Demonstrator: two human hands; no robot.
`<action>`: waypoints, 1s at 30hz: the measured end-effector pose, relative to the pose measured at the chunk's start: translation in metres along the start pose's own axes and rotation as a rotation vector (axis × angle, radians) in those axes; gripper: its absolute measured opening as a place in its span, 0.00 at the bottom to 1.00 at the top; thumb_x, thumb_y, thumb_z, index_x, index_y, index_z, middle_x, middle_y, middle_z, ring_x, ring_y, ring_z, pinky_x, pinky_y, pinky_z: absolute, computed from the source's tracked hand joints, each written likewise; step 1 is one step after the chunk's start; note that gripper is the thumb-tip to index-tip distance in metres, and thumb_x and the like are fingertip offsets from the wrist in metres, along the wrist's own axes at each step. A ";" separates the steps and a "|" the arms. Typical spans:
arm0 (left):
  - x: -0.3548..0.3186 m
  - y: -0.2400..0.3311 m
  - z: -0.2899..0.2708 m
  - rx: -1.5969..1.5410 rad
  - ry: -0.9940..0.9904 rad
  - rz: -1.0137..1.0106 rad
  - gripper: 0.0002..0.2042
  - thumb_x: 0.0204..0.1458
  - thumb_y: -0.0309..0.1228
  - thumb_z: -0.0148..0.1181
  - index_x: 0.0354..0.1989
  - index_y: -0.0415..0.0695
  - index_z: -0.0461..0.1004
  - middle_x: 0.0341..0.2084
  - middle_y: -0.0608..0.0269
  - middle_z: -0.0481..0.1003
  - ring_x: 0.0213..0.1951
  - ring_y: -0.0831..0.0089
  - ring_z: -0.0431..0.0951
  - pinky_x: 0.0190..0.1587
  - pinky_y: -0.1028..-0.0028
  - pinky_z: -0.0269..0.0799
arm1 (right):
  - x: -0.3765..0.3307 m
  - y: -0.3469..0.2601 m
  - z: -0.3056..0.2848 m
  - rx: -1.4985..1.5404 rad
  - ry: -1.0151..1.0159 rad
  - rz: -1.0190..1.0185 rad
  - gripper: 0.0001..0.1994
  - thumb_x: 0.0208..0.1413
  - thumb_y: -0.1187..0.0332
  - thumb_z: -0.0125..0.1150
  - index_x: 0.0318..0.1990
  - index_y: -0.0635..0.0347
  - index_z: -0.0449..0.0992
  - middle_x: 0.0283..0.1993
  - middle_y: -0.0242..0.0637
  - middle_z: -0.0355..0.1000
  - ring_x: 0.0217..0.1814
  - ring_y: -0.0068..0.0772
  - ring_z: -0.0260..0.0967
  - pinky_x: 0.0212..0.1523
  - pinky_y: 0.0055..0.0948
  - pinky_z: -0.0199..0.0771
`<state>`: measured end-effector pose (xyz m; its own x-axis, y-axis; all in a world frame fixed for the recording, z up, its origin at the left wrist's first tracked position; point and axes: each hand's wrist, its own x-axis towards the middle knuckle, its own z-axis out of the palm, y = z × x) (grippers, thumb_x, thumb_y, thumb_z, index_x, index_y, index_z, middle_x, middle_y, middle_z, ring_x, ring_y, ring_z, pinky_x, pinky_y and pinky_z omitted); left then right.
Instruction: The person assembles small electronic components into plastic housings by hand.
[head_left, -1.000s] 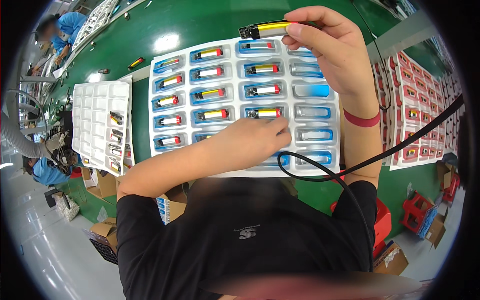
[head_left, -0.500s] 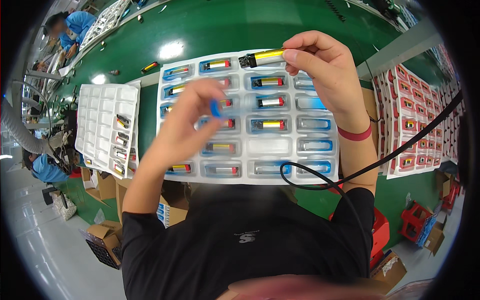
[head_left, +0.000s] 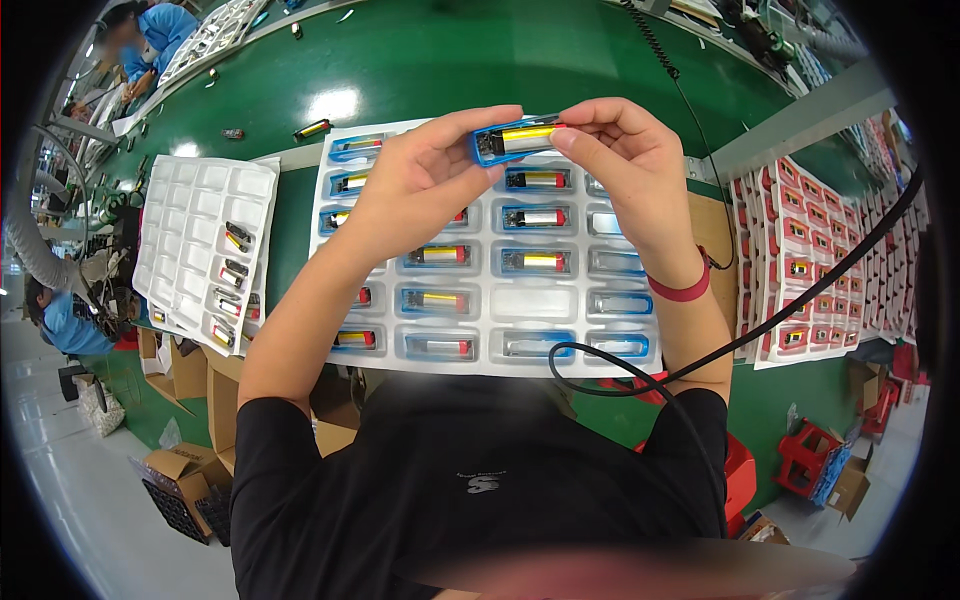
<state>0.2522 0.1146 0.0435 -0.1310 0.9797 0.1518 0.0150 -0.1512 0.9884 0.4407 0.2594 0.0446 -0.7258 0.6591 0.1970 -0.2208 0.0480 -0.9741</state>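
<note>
Above a white tray (head_left: pixel 540 303) on a green tabletop (head_left: pixel 450 65), a worker's left hand (head_left: pixel 420 182) grips a blue shell (head_left: pixel 477 152) by one end while the right hand (head_left: pixel 628 165) pinches the opposite end of a battery unit (head_left: pixel 525 137), which lies partway inside the shell and appears not yet fully seated. Much of the tray looks done, with loaded shells (head_left: pixel 535 261) filling most of the columns in view, but the unloaded shells (head_left: pixel 620 302) down the right-hand column, plus one beside them in the nearest row, show no unit and appear left to fill.
</note>
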 end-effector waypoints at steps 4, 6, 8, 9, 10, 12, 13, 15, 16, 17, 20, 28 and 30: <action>0.003 -0.006 -0.001 -0.022 -0.010 0.059 0.24 0.62 0.15 0.55 0.68 0.34 0.66 0.64 0.52 0.70 0.62 0.68 0.74 0.67 0.68 0.69 | 0.002 0.004 0.003 -0.099 0.038 -0.033 0.09 0.60 0.77 0.68 0.47 0.67 0.82 0.44 0.36 0.80 0.44 0.20 0.76 0.43 0.18 0.75; 0.004 -0.007 0.004 -0.049 0.007 0.077 0.23 0.63 0.16 0.54 0.67 0.34 0.66 0.63 0.53 0.71 0.62 0.69 0.74 0.67 0.68 0.68 | 0.003 0.010 0.005 -0.128 0.067 -0.074 0.08 0.59 0.75 0.69 0.45 0.65 0.83 0.42 0.35 0.81 0.41 0.18 0.77 0.38 0.16 0.75; 0.005 -0.009 0.007 -0.066 0.036 0.098 0.22 0.63 0.17 0.54 0.67 0.33 0.67 0.63 0.53 0.71 0.61 0.69 0.74 0.67 0.68 0.68 | 0.006 0.020 0.009 -0.171 0.087 -0.328 0.09 0.58 0.75 0.70 0.45 0.65 0.84 0.47 0.38 0.79 0.41 0.19 0.75 0.43 0.20 0.76; 0.009 -0.015 0.010 -0.086 0.062 0.096 0.21 0.64 0.17 0.54 0.66 0.33 0.67 0.62 0.54 0.72 0.61 0.70 0.73 0.66 0.70 0.69 | 0.005 0.022 0.009 -0.166 0.079 -0.332 0.09 0.58 0.75 0.70 0.45 0.65 0.84 0.47 0.38 0.79 0.41 0.19 0.75 0.43 0.20 0.76; 0.011 -0.019 0.012 -0.100 0.094 0.093 0.20 0.64 0.18 0.54 0.65 0.33 0.68 0.61 0.54 0.73 0.61 0.71 0.73 0.65 0.71 0.69 | 0.004 0.024 0.008 -0.312 0.106 -0.398 0.10 0.58 0.75 0.69 0.47 0.65 0.83 0.50 0.38 0.77 0.42 0.20 0.75 0.45 0.21 0.77; 0.011 -0.020 0.014 -0.025 0.113 0.116 0.19 0.64 0.19 0.55 0.64 0.33 0.69 0.59 0.54 0.74 0.60 0.73 0.73 0.60 0.74 0.72 | 0.006 0.026 0.010 -0.442 0.121 -0.471 0.11 0.58 0.76 0.69 0.49 0.65 0.82 0.53 0.39 0.75 0.42 0.21 0.75 0.47 0.23 0.77; 0.013 -0.020 0.016 0.013 0.110 0.056 0.19 0.65 0.20 0.55 0.64 0.34 0.69 0.59 0.55 0.74 0.58 0.74 0.74 0.57 0.74 0.73 | 0.007 0.025 0.010 -0.318 0.125 -0.364 0.13 0.58 0.77 0.69 0.51 0.65 0.82 0.54 0.39 0.74 0.42 0.21 0.74 0.47 0.23 0.77; 0.011 -0.019 0.011 0.057 0.116 -0.004 0.19 0.65 0.20 0.54 0.64 0.35 0.69 0.58 0.56 0.75 0.56 0.75 0.75 0.54 0.74 0.74 | 0.008 0.016 0.006 -0.068 0.016 -0.100 0.17 0.58 0.79 0.67 0.55 0.64 0.79 0.54 0.40 0.75 0.43 0.24 0.76 0.46 0.25 0.79; 0.011 -0.020 0.008 0.262 0.095 0.098 0.20 0.63 0.19 0.55 0.64 0.37 0.70 0.57 0.55 0.76 0.54 0.71 0.77 0.53 0.71 0.75 | 0.008 0.016 -0.002 -0.063 0.011 -0.100 0.17 0.58 0.79 0.67 0.55 0.64 0.79 0.54 0.40 0.75 0.43 0.24 0.76 0.46 0.25 0.79; 0.009 -0.020 0.004 0.465 0.071 0.200 0.21 0.61 0.19 0.56 0.64 0.39 0.70 0.56 0.54 0.77 0.51 0.68 0.79 0.52 0.69 0.76 | 0.008 0.016 -0.010 -0.204 -0.101 -0.149 0.17 0.58 0.79 0.67 0.55 0.64 0.79 0.52 0.40 0.76 0.44 0.26 0.77 0.45 0.26 0.80; 0.002 -0.013 -0.003 0.752 -0.019 0.225 0.22 0.57 0.18 0.58 0.62 0.41 0.72 0.51 0.49 0.78 0.47 0.54 0.80 0.51 0.63 0.77 | 0.002 0.004 -0.002 -0.460 -0.218 -0.226 0.17 0.56 0.81 0.65 0.54 0.64 0.79 0.47 0.43 0.79 0.46 0.34 0.81 0.45 0.30 0.81; -0.006 -0.018 -0.001 0.836 0.038 0.390 0.21 0.54 0.18 0.59 0.58 0.40 0.74 0.45 0.49 0.78 0.46 0.49 0.80 0.48 0.59 0.77 | -0.006 0.009 0.008 -0.857 -0.181 -0.556 0.16 0.51 0.82 0.64 0.49 0.67 0.79 0.41 0.45 0.77 0.35 0.40 0.77 0.37 0.32 0.78; -0.009 -0.012 -0.006 0.762 -0.026 0.312 0.21 0.54 0.18 0.60 0.57 0.40 0.74 0.43 0.49 0.79 0.45 0.49 0.80 0.48 0.59 0.77 | -0.010 0.008 0.006 -0.792 -0.205 -0.506 0.15 0.51 0.82 0.64 0.48 0.67 0.79 0.40 0.45 0.77 0.33 0.38 0.76 0.36 0.30 0.77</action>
<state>0.2476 0.1068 0.0307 0.0128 0.9117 0.4107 0.7168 -0.2948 0.6319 0.4426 0.2489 0.0352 -0.7819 0.2807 0.5566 -0.0892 0.8333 -0.5456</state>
